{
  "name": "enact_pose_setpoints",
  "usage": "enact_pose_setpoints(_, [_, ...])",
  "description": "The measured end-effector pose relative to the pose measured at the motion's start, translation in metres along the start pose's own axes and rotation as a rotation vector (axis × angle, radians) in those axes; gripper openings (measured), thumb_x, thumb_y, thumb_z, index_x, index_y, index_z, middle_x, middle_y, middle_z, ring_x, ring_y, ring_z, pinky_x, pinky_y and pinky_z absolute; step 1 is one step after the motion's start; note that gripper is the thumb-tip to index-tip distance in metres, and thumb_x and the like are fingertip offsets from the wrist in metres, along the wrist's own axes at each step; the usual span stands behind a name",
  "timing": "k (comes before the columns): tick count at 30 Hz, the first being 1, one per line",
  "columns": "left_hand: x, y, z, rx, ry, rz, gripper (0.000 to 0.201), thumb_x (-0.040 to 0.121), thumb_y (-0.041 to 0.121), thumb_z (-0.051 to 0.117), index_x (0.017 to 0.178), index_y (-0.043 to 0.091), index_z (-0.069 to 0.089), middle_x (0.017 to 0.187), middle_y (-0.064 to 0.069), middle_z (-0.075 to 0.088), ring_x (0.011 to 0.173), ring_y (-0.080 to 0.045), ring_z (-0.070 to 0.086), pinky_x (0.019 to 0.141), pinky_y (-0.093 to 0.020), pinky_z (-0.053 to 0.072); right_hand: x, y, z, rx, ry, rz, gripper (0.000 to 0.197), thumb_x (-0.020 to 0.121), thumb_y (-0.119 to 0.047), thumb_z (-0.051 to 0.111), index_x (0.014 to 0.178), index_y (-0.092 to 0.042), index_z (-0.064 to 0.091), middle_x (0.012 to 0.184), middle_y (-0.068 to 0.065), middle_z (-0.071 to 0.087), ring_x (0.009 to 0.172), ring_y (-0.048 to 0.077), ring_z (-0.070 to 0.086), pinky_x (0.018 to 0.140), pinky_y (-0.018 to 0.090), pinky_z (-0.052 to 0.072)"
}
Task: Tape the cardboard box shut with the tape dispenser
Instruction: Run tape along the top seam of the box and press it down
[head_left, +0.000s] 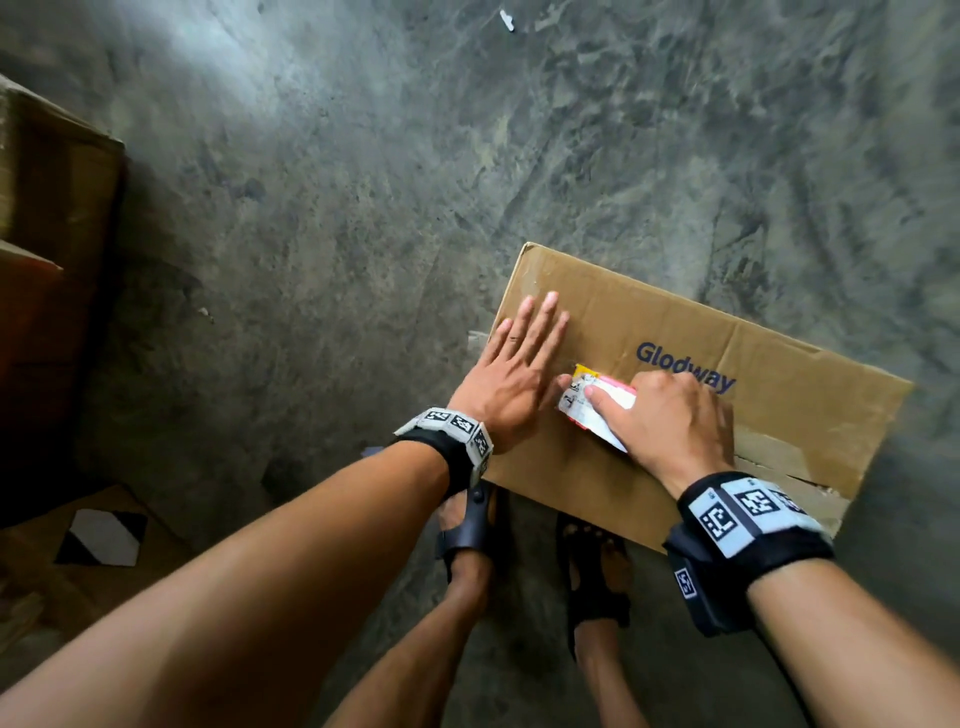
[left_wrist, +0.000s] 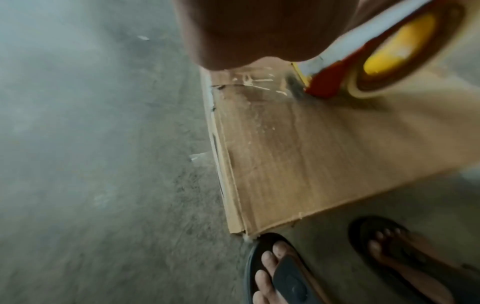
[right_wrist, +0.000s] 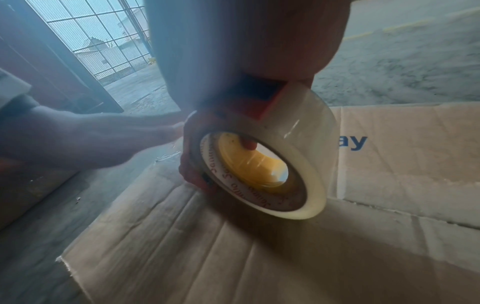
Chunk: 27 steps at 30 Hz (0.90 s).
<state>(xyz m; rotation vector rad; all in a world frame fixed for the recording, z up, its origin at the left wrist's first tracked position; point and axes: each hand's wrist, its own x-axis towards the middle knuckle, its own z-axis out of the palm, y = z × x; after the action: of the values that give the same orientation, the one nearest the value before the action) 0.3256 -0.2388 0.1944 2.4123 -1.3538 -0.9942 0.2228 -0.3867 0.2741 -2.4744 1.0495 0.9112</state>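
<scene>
A brown cardboard box (head_left: 769, 395) printed "Glodway" lies on the concrete floor in front of my feet, its top flaps folded down. My left hand (head_left: 519, 364) lies flat on the box's left end with fingers spread and straight. My right hand (head_left: 660, 415) grips the tape dispenser (head_left: 597, 405), red and yellow with a white label, and holds it against the box top near the middle seam. In the right wrist view the clear tape roll (right_wrist: 262, 164) with its yellow core sits just above the cardboard (right_wrist: 259, 257). Shiny tape (left_wrist: 254, 86) covers the box edge under my left palm.
Stacked cardboard boxes (head_left: 47, 249) stand at the left, with a flattened sheet (head_left: 98, 535) bearing a black and white mark on the floor below them. My two sandalled feet (head_left: 467, 530) stand right against the box's near edge. A grated doorway (right_wrist: 103, 41) lies beyond.
</scene>
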Motion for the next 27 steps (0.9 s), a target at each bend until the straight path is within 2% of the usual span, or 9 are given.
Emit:
enact_pose_setpoints(2, [0.002, 0.003, 0.008, 0.076, -0.019, 0.014, 0.063, 0.106, 0.040, 0.023, 0.159, 0.018, -0.003, 0.164, 0.003, -0.018, 0.149, -0.017, -0.024, 0.123, -0.034, -0.010, 0.000, 0.000, -0.001, -0.001, 0.003, -0.005, 0.065, 0.089, -0.070, 0.052, 0.100, -0.011, 0.077, 0.100, 0.021, 0.073, 0.096, 0.038, 0.069, 0.081, 0.039, 0.050])
enact_pose_setpoints(5, [0.007, -0.004, 0.020, 0.089, -0.029, -0.075, 0.062, 0.107, 0.038, 0.024, 0.158, 0.021, -0.005, 0.162, 0.008, -0.019, 0.146, -0.013, -0.026, 0.124, -0.036, -0.007, -0.001, 0.003, -0.001, 0.016, -0.010, -0.018, 0.063, 0.090, -0.068, 0.052, 0.103, -0.010, 0.076, 0.105, 0.021, 0.072, 0.100, 0.038, 0.068, 0.085, 0.040, 0.049])
enact_pose_setpoints(9, [0.012, -0.011, 0.032, 0.109, 0.010, -0.112, 0.060, 0.106, 0.040, 0.022, 0.157, 0.028, -0.008, 0.158, 0.015, -0.023, 0.145, -0.009, -0.028, 0.123, -0.033, -0.010, 0.001, 0.008, 0.002, 0.032, -0.005, -0.036, 0.062, 0.091, -0.066, 0.052, 0.103, -0.009, 0.074, 0.106, 0.020, 0.072, 0.102, 0.039, 0.067, 0.085, 0.041, 0.049])
enact_pose_setpoints(12, [0.011, -0.013, 0.037, 0.153, 0.071, -0.120, 0.060, 0.105, 0.043, 0.021, 0.158, 0.028, -0.004, 0.161, 0.015, -0.017, 0.148, -0.010, -0.022, 0.122, -0.030, -0.013, 0.001, 0.006, 0.004, 0.026, 0.026, -0.062, 0.057, 0.093, -0.061, 0.051, 0.103, -0.009, 0.073, 0.106, 0.020, 0.072, 0.101, 0.038, 0.068, 0.084, 0.040, 0.049])
enact_pose_setpoints(15, [0.009, -0.009, 0.042, 0.188, 0.110, -0.141, 0.060, 0.105, 0.043, 0.022, 0.159, 0.026, 0.000, 0.164, 0.012, -0.011, 0.152, -0.013, -0.013, 0.123, -0.033, -0.008, 0.002, 0.009, 0.006, 0.025, 0.019, -0.079, 0.054, 0.095, -0.057, 0.050, 0.107, -0.010, 0.071, 0.111, 0.019, 0.070, 0.104, 0.038, 0.066, 0.084, 0.040, 0.048])
enact_pose_setpoints(19, [0.006, -0.007, 0.039, 0.162, 0.107, -0.140, 0.059, 0.106, 0.043, 0.019, 0.159, 0.028, -0.003, 0.165, 0.011, -0.012, 0.152, -0.012, -0.016, 0.124, -0.034, -0.007, 0.003, 0.019, 0.001, 0.061, -0.013, -0.104, 0.055, 0.096, -0.059, 0.050, 0.113, -0.010, 0.069, 0.116, 0.018, 0.066, 0.109, 0.037, 0.064, 0.086, 0.040, 0.047])
enact_pose_setpoints(22, [0.005, -0.006, 0.038, 0.164, 0.108, -0.137, 0.059, 0.106, 0.044, 0.019, 0.159, 0.029, -0.003, 0.166, 0.010, -0.010, 0.152, -0.012, -0.016, 0.124, -0.036, -0.005, 0.002, 0.053, -0.003, 0.063, -0.031, -0.070, 0.056, 0.093, -0.062, 0.052, 0.108, -0.011, 0.070, 0.114, 0.017, 0.067, 0.107, 0.037, 0.065, 0.082, 0.039, 0.047])
enact_pose_setpoints(25, [0.006, -0.003, 0.037, 0.170, 0.110, -0.156, 0.059, 0.106, 0.044, 0.020, 0.158, 0.029, -0.004, 0.165, 0.011, -0.012, 0.151, -0.013, -0.017, 0.124, -0.035, -0.006, -0.006, 0.100, -0.005, 0.055, -0.031, -0.006, 0.060, 0.090, -0.068, 0.051, 0.101, -0.013, 0.073, 0.103, 0.018, 0.068, 0.098, 0.037, 0.067, 0.071, 0.036, 0.043])
enact_pose_setpoints(27, [0.006, 0.000, 0.038, 0.184, 0.102, -0.167, 0.060, 0.106, 0.043, 0.019, 0.158, 0.029, -0.005, 0.165, 0.011, -0.014, 0.151, -0.013, -0.019, 0.124, -0.036, -0.006, -0.016, 0.117, -0.004, 0.019, -0.032, -0.004, 0.062, 0.090, -0.070, 0.049, 0.099, -0.014, 0.075, 0.100, 0.017, 0.070, 0.094, 0.036, 0.068, 0.068, 0.036, 0.042])
